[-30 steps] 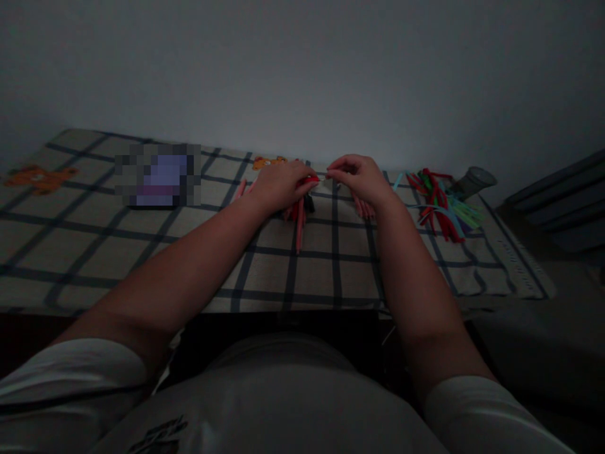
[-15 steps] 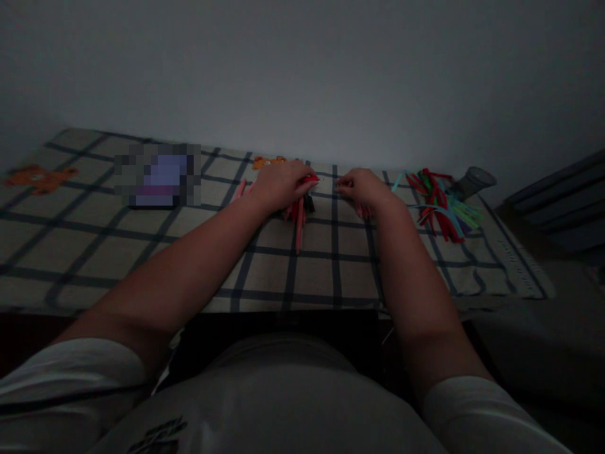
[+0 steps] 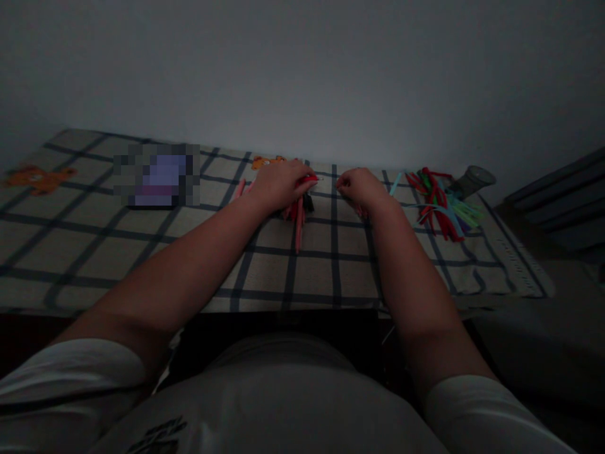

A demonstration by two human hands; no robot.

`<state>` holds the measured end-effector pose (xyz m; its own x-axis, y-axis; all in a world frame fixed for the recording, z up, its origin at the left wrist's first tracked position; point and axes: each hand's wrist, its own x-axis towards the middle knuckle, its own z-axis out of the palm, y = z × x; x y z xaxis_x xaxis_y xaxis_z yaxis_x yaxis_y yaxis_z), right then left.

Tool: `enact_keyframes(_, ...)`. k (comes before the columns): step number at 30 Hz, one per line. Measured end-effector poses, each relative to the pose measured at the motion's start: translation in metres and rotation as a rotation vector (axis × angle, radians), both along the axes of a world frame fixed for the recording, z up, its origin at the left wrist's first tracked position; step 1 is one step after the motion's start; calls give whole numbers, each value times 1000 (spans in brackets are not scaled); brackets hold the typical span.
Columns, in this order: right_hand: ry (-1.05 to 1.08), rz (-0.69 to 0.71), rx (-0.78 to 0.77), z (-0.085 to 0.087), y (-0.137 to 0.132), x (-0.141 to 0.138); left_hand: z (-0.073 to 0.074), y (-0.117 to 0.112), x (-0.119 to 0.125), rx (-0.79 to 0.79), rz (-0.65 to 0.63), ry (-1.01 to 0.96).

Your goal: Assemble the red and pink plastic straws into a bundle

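My left hand (image 3: pixel 282 183) rests at the far middle of the checked tablecloth (image 3: pixel 142 252), fingers closed round a small red piece (image 3: pixel 308 180). Pink and red strips (image 3: pixel 299 221) trail out from under it toward me, beside a small dark object (image 3: pixel 309 203). My right hand (image 3: pixel 362 186) lies a little to the right, knuckles down on the cloth with fingers curled and pinched; what it holds is hidden. Pink strips show under its wrist. The room is dim.
A loose pile of red, green and blue strips (image 3: pixel 442 202) lies at the far right, with a tipped glass jar (image 3: pixel 472 180) behind it. A blurred purple patch (image 3: pixel 158 174) sits far left. The wall runs close behind the table; dark furniture stands at right.
My right hand has dropped from a raised pinch beside the left hand down onto the cloth, slightly to the right. The left hand has stayed put.
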<state>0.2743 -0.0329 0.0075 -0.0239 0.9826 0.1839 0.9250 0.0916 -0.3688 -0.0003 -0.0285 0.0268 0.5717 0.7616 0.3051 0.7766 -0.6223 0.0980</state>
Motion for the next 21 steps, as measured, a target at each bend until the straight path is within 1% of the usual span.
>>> enact_keyframes(4, 51, 2, 31, 1, 1, -2, 0, 0, 0, -2, 0, -3)
enact_keyframes(9, 347, 110, 83, 13, -4, -13, 1, 0, -1, -6, 2, -16)
enact_keyframes(11, 428, 151, 93, 20, -10, -21, 2, -2, -1, -12, 14, -25)
enact_keyframes(14, 534, 166, 123, 27, -20, -31, 4, -4, -1, -10, 39, -53)
enact_keyframes(18, 603, 162, 136, 31, -25, -34, 5, -5, -1, 5, 54, -78)
enact_keyframes(21, 578, 196, 115, 30, -24, -33, 5, -5, -1, 2, 60, -79)
